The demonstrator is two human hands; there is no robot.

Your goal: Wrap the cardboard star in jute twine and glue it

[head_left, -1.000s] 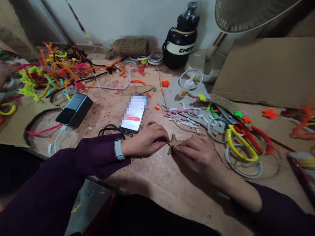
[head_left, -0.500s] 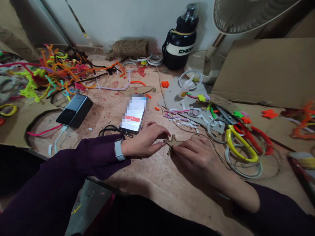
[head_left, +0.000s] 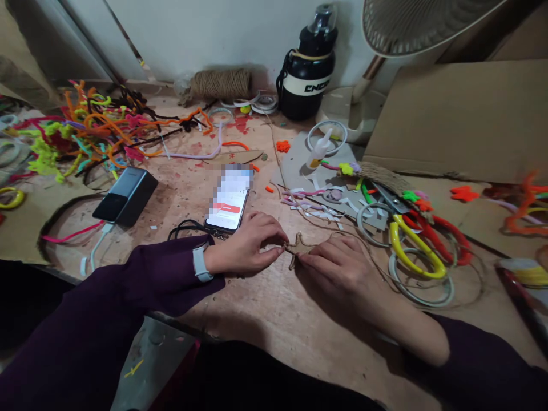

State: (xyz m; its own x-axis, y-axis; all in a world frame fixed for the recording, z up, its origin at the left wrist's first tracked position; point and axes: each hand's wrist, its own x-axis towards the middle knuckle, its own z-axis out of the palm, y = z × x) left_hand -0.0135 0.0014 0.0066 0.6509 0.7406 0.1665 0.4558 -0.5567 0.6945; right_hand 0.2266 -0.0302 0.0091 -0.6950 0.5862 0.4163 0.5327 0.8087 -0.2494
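Between my hands is a small brown star point(head_left: 299, 248), with twine along its edges. My right hand point(head_left: 342, 268) grips its right side, thumb and fingers pressed together and covering that part. At the star's left point, my left hand point(head_left: 250, 242) pinches the tip between thumb and fingertips. A length of jute twine point(head_left: 363, 242) runs from near the right hand towards the scissors and rings. Just beyond the left hand lies a lit phone point(head_left: 226, 205) with a black strap.
Scissors point(head_left: 417, 251) with yellow and red handles lie right among tape rings, near a glue bottle point(head_left: 319, 149). Pipe cleaners point(head_left: 103, 125) pile up at left, behind a power bank point(head_left: 125, 197). At the back stand a twine roll point(head_left: 222, 84), a black bottle point(head_left: 306, 85) and a fan point(head_left: 428, 25).
The whole view has shifted slightly, so most things appear a little further left. Both hands keep their hold on the star, with hardly any movement.
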